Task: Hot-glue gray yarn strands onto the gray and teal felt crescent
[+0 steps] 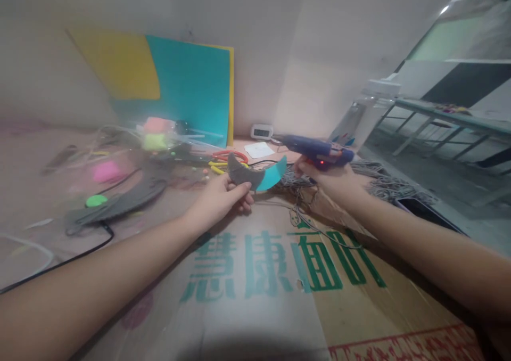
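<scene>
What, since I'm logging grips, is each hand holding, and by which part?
The left hand pinches the crescent piece by its grey half's lower edge; the right hand grips the blue glue gun by its mostly hidden handle.

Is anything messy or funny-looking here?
Yes, the grey cords near the right hand lie in a tangled heap, straggling onto the cardboard. The clear bottle seems to lean, but the wide camera view may cause that.

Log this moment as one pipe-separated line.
left hand: holds grey-and-turquoise crescent-shaped sheet | right hand: grips blue pistol-shaped glue gun, red light lit | below: brown cardboard, green print
</scene>
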`<state>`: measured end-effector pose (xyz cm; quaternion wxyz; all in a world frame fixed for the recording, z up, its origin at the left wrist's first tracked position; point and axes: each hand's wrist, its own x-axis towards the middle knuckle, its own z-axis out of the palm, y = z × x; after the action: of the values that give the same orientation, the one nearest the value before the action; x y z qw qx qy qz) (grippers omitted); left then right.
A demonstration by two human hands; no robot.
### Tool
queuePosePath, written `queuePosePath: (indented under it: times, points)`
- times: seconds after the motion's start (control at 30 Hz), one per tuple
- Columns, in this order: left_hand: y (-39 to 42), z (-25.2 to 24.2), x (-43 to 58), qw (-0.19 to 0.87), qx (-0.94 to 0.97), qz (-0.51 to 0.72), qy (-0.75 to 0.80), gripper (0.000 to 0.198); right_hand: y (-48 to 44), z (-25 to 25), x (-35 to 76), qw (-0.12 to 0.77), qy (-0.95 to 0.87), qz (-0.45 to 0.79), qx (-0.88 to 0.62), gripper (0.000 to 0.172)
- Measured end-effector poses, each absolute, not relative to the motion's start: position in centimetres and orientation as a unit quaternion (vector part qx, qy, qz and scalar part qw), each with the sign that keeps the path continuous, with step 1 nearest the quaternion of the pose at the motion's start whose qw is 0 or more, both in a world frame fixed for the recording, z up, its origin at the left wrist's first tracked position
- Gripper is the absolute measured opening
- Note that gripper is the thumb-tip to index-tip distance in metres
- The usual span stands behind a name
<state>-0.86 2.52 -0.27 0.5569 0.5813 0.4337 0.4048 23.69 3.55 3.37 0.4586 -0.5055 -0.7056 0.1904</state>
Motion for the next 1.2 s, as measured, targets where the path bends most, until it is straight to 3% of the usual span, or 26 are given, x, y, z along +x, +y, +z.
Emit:
queuePosePath:
  times: [0.23, 0.43, 0.63, 0.93, 1.2]
  points:
    - [2.8, -0.5, -1.0, 0.575, 0.539, 0.45, 0.42, 0.029, 0.5, 0.8, 23.8, 0.415, -0.725, 0.204, -0.511, 0.026]
    - [3.2, -1.0, -1.6, 0.481, 0.579, 0.447, 0.483, 0.042, -0.2, 1.1, 23.6, 0.401, -0.782, 0.178, -0.443, 0.019]
    - [3.5, -1.5, -1.8, 0.521, 0.559, 0.456, 0.457, 0.034, -0.1, 1.3, 23.8, 0.349, -0.805, 0.168, -0.449, 0.025]
    - [3.2, -1.2, -1.3, 0.561, 0.511, 0.487, 0.432, 0.038, 0.0, 1.2, 23.8, 0.325, -0.809, 0.193, -0.45, 0.026]
    - [3.4, -1.4, -1.7, 0.535, 0.534, 0.463, 0.464, 0.03, -0.1, 1.2, 23.7, 0.33, -0.815, 0.188, -0.438, 0.028]
